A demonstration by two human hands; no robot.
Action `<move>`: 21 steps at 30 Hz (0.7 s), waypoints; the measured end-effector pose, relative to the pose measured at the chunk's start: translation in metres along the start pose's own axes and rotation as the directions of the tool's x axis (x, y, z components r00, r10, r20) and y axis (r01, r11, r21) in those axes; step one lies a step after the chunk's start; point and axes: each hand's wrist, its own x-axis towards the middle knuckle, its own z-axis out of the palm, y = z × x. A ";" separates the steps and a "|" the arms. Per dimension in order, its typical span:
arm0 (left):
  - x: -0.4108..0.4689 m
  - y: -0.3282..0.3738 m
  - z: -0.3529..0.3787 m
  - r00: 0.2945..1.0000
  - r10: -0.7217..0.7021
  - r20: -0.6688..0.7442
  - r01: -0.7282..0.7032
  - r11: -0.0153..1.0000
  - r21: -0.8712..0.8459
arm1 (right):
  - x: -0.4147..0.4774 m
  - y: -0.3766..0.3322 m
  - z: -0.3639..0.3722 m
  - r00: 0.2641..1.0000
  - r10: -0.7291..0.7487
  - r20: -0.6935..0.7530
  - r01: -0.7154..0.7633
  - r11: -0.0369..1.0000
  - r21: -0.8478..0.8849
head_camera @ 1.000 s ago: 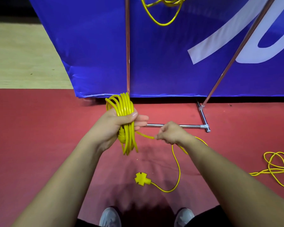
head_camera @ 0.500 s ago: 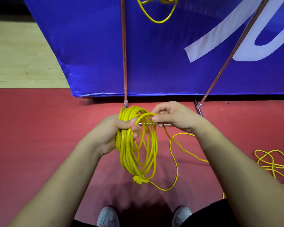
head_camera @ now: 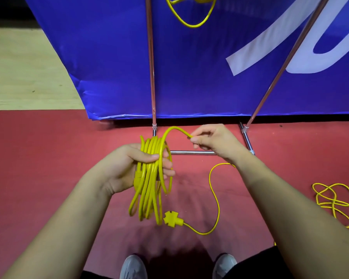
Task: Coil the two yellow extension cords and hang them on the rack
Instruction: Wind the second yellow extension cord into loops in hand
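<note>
The cord (head_camera: 149,178) is bright yellow, its socket (head_camera: 172,218) the same yellow, as are the loose tangle (head_camera: 334,204) and the loop (head_camera: 191,15) up top. The carpet (head_camera: 38,158) is plain red. The banner (head_camera: 189,67) is deep blue with white lettering (only partly seen). Rack (head_camera: 191,152) tubes are silvery; shoes (head_camera: 133,267) grey; the floor (head_camera: 24,67) pale wood.

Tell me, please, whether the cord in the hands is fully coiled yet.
Not yet: the left hand grips the coil, but a loose tail with its socket end hangs free.
</note>
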 end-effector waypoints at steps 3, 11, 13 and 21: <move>-0.002 0.004 0.001 0.999 -0.003 -0.049 -0.001 0.996 -0.088 | -0.005 -0.021 0.003 0.995 -0.097 0.024 0.098 0.993 -0.063; -0.001 -0.005 0.003 0.996 0.056 -0.066 -0.048 0.992 0.120 | -0.022 -0.062 0.035 0.958 -0.195 0.212 0.221 0.969 -0.108; -0.001 -0.005 0.004 0.995 0.080 -0.056 -0.074 0.991 0.111 | -0.021 -0.059 0.037 0.953 -0.198 0.229 0.228 0.967 -0.116; -0.006 0.001 -0.005 0.995 0.103 -0.015 -0.102 0.992 0.068 | -0.006 0.017 0.000 0.981 0.116 0.154 -0.082 0.974 -0.209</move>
